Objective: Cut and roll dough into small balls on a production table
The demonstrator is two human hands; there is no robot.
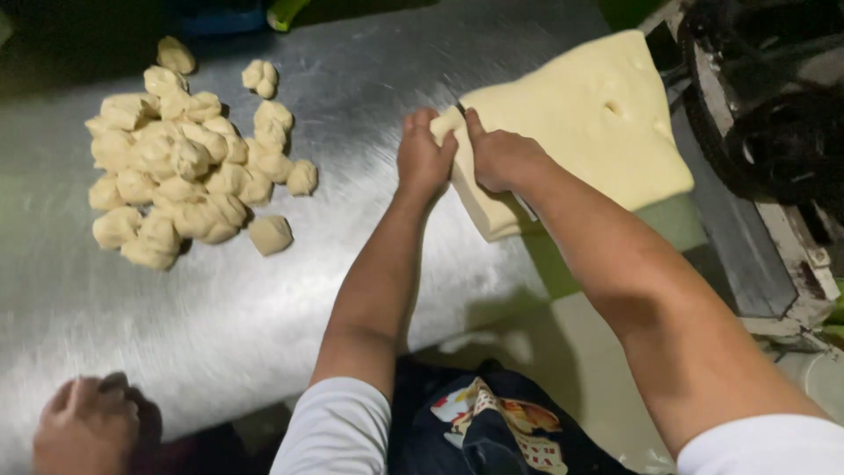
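Dozens of torn dough lumps [180, 167] lie heaped at the far left of the steel worktop [264, 299], and a co-worker's fist [83, 427] rests at its near left edge. From where I watch, my left hand [424, 158] is pinched shut on the corner of the big dough slab [589, 114] lying at the right. My right hand [501, 157], touching the left, is closed over that edge, seemingly on a blade, so I judge we are mid-portioning; next comes severing this piece cleanly.
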